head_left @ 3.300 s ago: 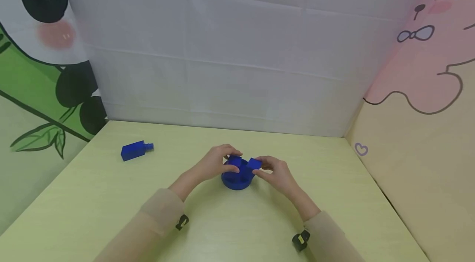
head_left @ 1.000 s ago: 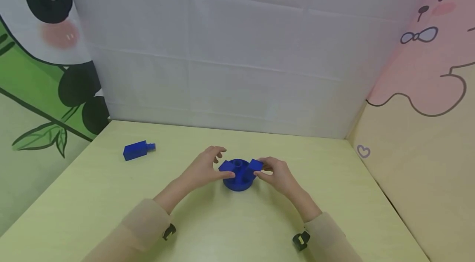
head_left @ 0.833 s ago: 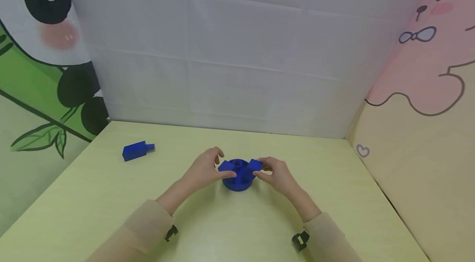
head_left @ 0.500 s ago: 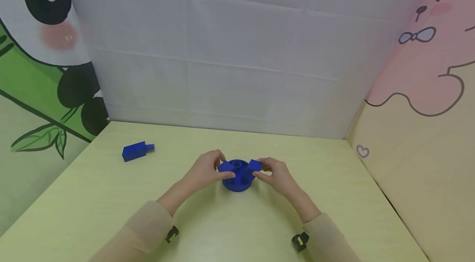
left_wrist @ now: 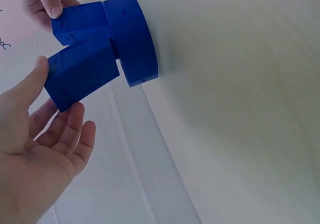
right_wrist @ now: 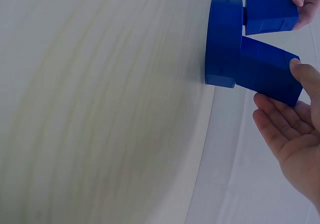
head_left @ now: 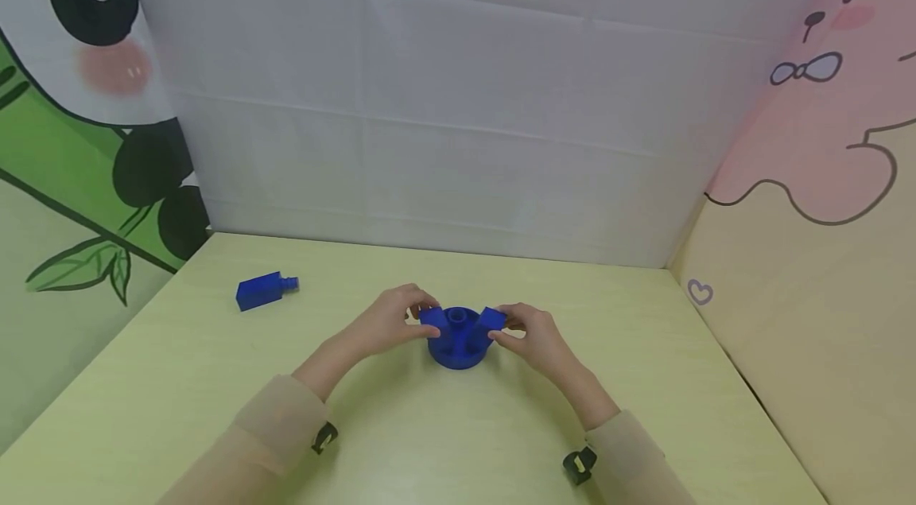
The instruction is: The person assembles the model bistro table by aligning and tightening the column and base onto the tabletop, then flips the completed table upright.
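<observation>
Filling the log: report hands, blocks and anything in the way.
Left hand pinching left blue block; right hand pinching right blue block. Both tilted outward at round blue base. Third blue block off left, not in the way.

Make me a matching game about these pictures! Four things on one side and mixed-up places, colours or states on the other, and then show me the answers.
Things
1. left hand
2. round base
3. loose block
4. table

Mixed up
A. pale yellow
B. lying on its side, touched by no hand
C. holding a tilted block
D. dark blue, between the left hand and the right hand

Right pairs
1 and C
2 and D
3 and B
4 and A
</observation>
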Tool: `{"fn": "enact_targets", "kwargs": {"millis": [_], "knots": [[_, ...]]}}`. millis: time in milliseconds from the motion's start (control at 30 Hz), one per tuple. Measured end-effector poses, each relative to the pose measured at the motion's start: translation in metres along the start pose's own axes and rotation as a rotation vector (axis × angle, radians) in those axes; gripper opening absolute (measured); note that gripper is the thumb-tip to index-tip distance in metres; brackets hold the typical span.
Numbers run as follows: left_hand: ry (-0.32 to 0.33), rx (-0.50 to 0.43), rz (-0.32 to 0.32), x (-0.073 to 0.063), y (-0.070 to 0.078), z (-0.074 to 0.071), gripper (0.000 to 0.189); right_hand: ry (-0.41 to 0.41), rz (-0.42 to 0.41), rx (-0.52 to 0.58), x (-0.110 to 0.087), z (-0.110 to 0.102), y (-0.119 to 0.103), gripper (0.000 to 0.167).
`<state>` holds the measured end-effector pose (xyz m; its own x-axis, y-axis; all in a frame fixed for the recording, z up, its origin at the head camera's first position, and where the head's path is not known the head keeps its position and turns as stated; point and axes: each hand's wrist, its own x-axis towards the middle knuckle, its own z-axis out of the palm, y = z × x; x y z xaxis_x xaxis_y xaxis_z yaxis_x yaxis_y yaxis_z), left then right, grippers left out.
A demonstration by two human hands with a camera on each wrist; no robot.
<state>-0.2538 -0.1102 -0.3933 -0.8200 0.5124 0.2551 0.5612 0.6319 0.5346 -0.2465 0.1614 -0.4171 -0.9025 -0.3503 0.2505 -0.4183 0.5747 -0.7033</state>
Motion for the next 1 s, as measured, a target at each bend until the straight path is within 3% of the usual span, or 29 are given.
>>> {"fn": "enact_targets", "kwargs": {"millis": [300, 500, 700, 833, 1000], "knots": [[-0.087, 0.005, 0.119, 0.008, -0.01, -0.006, 0.034, -0.003, -0.026, 0.0, 0.0, -0.001, 0.002, 0.036], [-0.122, 0.009, 0.12, 0.011, -0.014, -0.004, 0.036, -0.004, -0.041, -0.01, 0.001, 0.0, 0.003, 0.036], [-0.083, 0.001, -0.007, 0.009, -0.008, 0.0, 0.058, -0.006, -0.041, -0.013, 0.0, -0.001, 0.002, 0.036], [0.013, -0.048, -0.15, 0.007, 0.002, 0.006, 0.071, -0.01, -0.035, -0.015, 0.0, -0.001, 0.002, 0.037], [0.139, -0.077, -0.316, 0.006, 0.015, 0.011, 0.07, -0.011, -0.035, -0.016, 0.0, -0.002, 0.002, 0.036]]}}
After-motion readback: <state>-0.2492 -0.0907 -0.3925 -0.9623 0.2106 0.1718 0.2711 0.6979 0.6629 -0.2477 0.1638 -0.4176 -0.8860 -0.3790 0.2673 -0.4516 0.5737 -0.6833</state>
